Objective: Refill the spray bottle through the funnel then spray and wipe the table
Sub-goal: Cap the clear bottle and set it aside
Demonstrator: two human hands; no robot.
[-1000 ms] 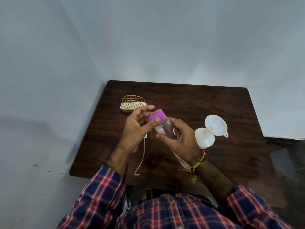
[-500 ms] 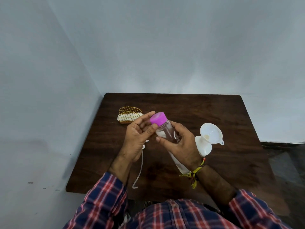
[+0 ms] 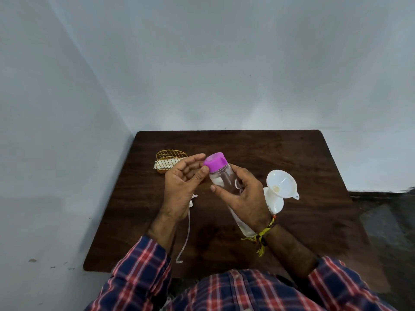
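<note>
Soft, even, rather dim light; faint shadows fall left of the desk [image 3: 280,158] onto the wall. Wide-angle bending curves the edges, and corners look slightly smeared.

A single head-worn wide-angle camera is looking forward and down, close over the dark brown wooden table [image 3: 280,151] at lower centre, pale walls filling the upper frame.

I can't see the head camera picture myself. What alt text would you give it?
Two hands hold a clear bottle above a dark wooden table: the right hand grips its body while the left hand pinches its purple cap. To the right, a white funnel sits in a white spray bottle; a gold wire basket stands at the left.
</note>
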